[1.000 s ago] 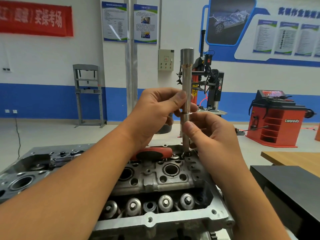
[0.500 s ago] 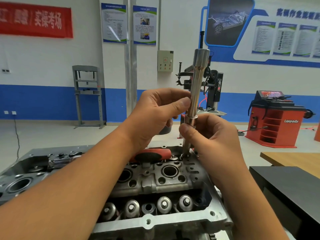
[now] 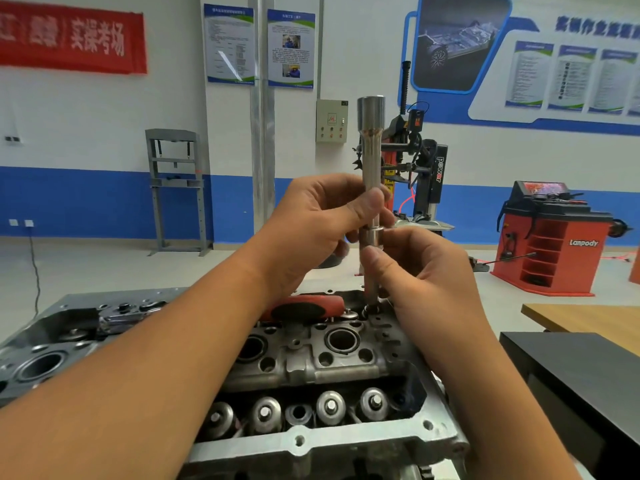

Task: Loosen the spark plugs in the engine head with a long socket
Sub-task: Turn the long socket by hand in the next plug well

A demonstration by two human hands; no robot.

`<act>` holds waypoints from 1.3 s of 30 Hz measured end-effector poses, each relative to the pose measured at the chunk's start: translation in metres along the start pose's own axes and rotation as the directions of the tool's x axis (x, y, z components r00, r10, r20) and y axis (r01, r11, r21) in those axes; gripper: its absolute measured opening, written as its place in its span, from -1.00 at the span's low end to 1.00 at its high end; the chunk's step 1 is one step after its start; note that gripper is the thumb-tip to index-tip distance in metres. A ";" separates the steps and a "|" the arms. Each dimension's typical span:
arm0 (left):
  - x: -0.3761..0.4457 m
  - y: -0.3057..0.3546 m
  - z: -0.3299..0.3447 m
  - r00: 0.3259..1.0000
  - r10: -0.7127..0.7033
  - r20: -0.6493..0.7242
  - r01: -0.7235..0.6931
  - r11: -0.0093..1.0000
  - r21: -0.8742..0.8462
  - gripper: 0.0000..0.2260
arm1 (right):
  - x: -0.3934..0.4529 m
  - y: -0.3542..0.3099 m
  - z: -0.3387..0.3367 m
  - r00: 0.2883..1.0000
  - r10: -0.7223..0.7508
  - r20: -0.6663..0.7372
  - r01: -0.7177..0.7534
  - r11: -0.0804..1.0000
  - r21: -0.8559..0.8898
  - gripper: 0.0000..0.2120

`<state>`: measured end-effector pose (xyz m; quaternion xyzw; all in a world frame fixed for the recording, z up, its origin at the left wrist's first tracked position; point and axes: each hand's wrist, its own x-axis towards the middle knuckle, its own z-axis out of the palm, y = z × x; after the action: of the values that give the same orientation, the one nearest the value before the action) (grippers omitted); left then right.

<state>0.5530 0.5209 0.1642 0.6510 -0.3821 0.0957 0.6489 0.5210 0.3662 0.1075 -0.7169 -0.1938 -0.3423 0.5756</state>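
At the left, our left hand (image 3: 311, 220) reaches in over the engine head (image 3: 311, 362), its thumb and fingers (image 3: 372, 202) curled around the middle of the long socket (image 3: 371, 161). The socket stands almost upright, its wide end at the top and its long axis running straight down toward the head. Behind our left wrist a red-handled tool (image 3: 304, 306) lies across the far side of the head (only part of its grip shows). Just right of the socket's lower collar, our right hand (image 3: 426, 271) pinches the thinner shaft below, thumb in front. Both hands touch the tool, the left higher, the right lower and nearer the head. The shaft's bottom tip meets a small opening at the far right of the head, just beyond two larger round wells; we judge it is entering a plug well, though the tip itself is hidden. To seat it, we would keep the axis vertical and press down.
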 end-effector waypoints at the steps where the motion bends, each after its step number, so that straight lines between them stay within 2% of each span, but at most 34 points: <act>1: 0.001 -0.001 0.000 1.000 -0.015 0.025 0.015 1.000 -0.008 -0.84 | 0.000 0.000 0.000 1.000 -0.003 0.016 0.003 1.000 -0.003 -0.93; 4: 0.002 -0.003 -0.001 1.000 -0.024 0.017 0.024 1.000 -0.011 -0.85 | 0.000 -0.003 -0.001 0.999 -0.008 0.037 0.009 1.000 -0.010 -0.85; 7: 0.003 -0.002 -0.002 1.000 0.001 -0.007 0.000 0.999 0.032 -0.92 | 0.001 -0.001 -0.002 1.000 0.009 0.022 -0.010 1.000 0.027 -0.91; 9: 0.002 -0.002 -0.003 0.999 0.027 -0.041 -0.025 0.998 0.061 -0.81 | 0.000 0.001 -0.002 1.000 0.016 -0.021 -0.016 1.000 0.014 -0.92; 12: 0.001 -0.002 -0.002 0.997 0.037 -0.060 -0.034 0.998 0.043 -0.77 | 0.000 0.002 -0.001 0.999 0.005 -0.053 -0.006 1.000 -0.005 -0.89; 14: 0.001 -0.002 -0.001 1.000 0.007 -0.018 -0.007 1.000 -0.002 -0.78 | 0.000 0.000 -0.001 1.000 0.008 -0.014 -0.008 1.000 0.004 -0.95; 16: 0.002 -0.002 -0.002 1.000 -0.024 0.017 0.025 0.999 -0.021 -0.83 | 0.001 0.000 -0.002 0.999 -0.003 0.040 0.004 0.999 -0.035 -0.89; 19: 0.003 -0.002 -0.001 1.000 -0.003 -0.006 0.004 1.000 0.017 -0.87 | 0.001 -0.001 -0.001 0.998 0.000 0.062 0.001 1.000 -0.012 -0.82; 22: 0.002 -0.001 -0.001 0.996 0.041 -0.074 -0.036 0.997 0.066 -0.73 | 0.001 0.000 -0.001 1.000 0.010 -0.001 -0.010 0.999 0.036 -0.95; 24: 0.002 -0.001 -0.002 0.992 0.057 -0.108 -0.050 0.996 0.068 -0.67 | 0.000 0.002 -0.001 0.999 -0.006 -0.033 0.005 1.000 -0.016 -0.92; 27: 0.002 -0.001 -0.001 0.996 0.041 -0.080 -0.039 0.999 0.032 -0.74 | 0.000 0.001 0.000 1.000 -0.007 -0.002 0.007 0.999 -0.031 -0.94; 30: 0.002 -0.001 0.000 0.999 -0.027 -0.031 0.027 0.999 -0.018 -0.86 | 0.002 0.000 -0.001 1.000 0.016 0.013 -0.015 0.999 -0.049 -0.86; 32: 0.003 -0.002 0.000 0.999 -0.019 -0.037 0.019 1.000 0.002 -0.85 | 0.002 0.000 -0.001 0.999 0.040 0.017 -0.040 0.999 -0.022 -0.85; 34: 0.003 -0.002 -0.001 0.999 0.014 -0.051 -0.013 1.000 0.025 -0.90 | 0.002 0.000 -0.001 0.999 0.052 0.005 -0.052 0.999 0.007 -0.93; 35: 0.002 -0.001 -0.001 0.998 0.031 -0.063 -0.029 0.999 0.029 -0.91 | 0.001 -0.001 0.000 0.999 0.048 -0.008 -0.048 0.999 0.005 -0.98; 37: 0.002 -0.001 -0.002 0.995 0.048 -0.089 -0.046 0.999 0.020 -0.80 | 0.000 0.000 0.000 0.999 0.034 -0.033 -0.035 0.998 -0.044 -0.88; 39: 0.002 -0.002 -0.002 0.996 0.041 -0.081 -0.040 0.999 0.009 -0.79 | 0.000 -0.001 0.000 0.999 0.042 -0.016 -0.043 0.998 -0.045 -0.90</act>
<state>0.5566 0.5221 0.1641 0.6410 -0.3681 0.1366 0.6595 0.5205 0.3660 0.1083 -0.7311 -0.1664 -0.3395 0.5680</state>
